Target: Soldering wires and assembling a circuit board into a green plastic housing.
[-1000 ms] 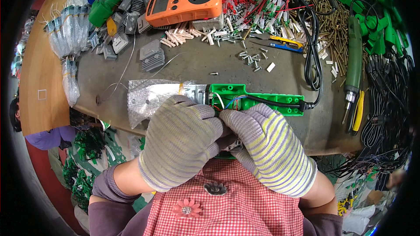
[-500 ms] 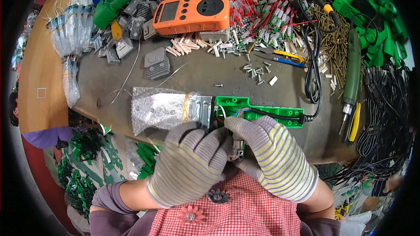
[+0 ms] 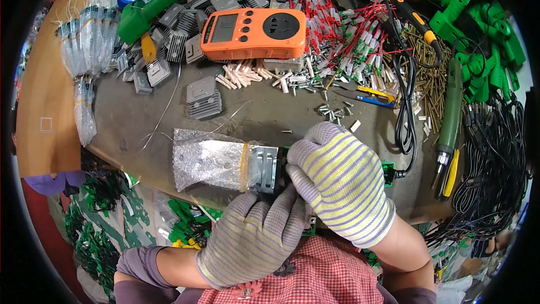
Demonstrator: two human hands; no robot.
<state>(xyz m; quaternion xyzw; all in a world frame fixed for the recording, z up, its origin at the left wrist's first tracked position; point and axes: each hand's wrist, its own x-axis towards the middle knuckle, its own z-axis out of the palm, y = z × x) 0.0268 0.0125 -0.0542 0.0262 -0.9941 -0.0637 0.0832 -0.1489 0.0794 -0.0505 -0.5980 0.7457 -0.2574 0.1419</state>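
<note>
The long green case (image 3: 388, 174) lies left to right on the bench (image 3: 264, 110), mostly under the right hand (image 3: 342, 186), nearer than the left hand (image 3: 253, 240), and I cannot tell if either grip is closed.

Matt, ribbed knitted cloth covers my left hand (image 3: 256, 242) and my right hand (image 3: 344, 183), and the bubble wrap (image 3: 188, 169) is glossy, crinkled clear plastic. The orange meter (image 3: 259, 36) looks like smooth plastic, the finned block (image 3: 204, 98) dull grey metal, the screws (image 3: 333, 115) shiny metal. My apron (image 3: 320, 270) is matt woven cloth, the table (image 3: 267, 104) dull and scuffed.
</note>
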